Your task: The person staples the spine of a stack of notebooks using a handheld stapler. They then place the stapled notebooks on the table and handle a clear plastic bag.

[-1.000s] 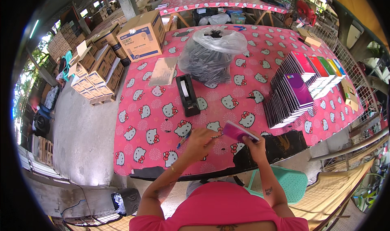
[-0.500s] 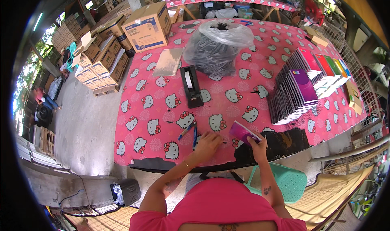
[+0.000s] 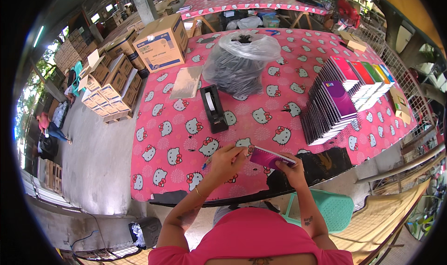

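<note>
Over the near edge of the table, my right hand (image 3: 292, 170) grips a small purple notebook (image 3: 267, 158) by its right end, thumb on top of the cover. My left hand (image 3: 226, 163) is closed in a pinch by the notebook's far left corner; whatever lies between its fingertips is too small to make out. A blue-handled tool (image 3: 206, 163), like pliers, pokes out beside my left hand and is mostly covered by it. Further in stands a black tape dispenser (image 3: 214, 110) with a pale roll.
Tall stacks of purple notebooks (image 3: 326, 111) stand on the right, with red, green and blue ones behind. A clear plastic bag (image 3: 237, 62) of dark strips sits mid-table. A cardboard box (image 3: 160, 44) is at the far left; a green plastic chair (image 3: 330, 209) is below the table edge.
My left hand has come up off the tabletop to the notebook's left end, its fingers now pinched. The notebook has moved slightly left in my right hand. The view has shifted a little.
</note>
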The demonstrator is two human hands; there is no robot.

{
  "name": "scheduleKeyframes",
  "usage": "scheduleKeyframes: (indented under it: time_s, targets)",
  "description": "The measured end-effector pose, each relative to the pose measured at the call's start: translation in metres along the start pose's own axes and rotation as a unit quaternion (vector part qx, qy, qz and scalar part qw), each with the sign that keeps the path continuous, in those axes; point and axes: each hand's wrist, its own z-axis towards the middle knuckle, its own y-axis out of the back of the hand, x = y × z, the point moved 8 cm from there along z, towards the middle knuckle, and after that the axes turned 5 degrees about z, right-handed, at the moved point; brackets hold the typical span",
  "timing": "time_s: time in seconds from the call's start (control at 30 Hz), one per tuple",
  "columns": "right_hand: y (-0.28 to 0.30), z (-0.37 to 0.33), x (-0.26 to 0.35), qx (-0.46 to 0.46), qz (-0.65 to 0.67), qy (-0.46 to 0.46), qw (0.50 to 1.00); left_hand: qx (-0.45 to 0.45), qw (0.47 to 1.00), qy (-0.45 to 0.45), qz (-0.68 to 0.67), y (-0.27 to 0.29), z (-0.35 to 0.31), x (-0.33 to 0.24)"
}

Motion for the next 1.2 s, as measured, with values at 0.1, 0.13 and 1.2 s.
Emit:
scheduleKeyframes:
  time_s: [0.1, 0.13, 1.2]
  targets:
    - [-0.001, -0.003, 0.003, 0.001, -0.021, 0.003, 1.0, 0.019, 1.0, -0.002, 0.012, 0.001, 0.005, 0.004]
    - [0.0, -0.004, 0.002, 0.003, -0.022, 0.009, 1.0, 0.031, 0.999, -0.002, 0.01, 0.002, 0.007, 0.003]
    - [-0.027, -0.02, 0.06, -0.032, -0.059, 0.034, 0.997, 0.077, 0.938, -0.179, 0.288, -0.03, -0.025, -0.049]
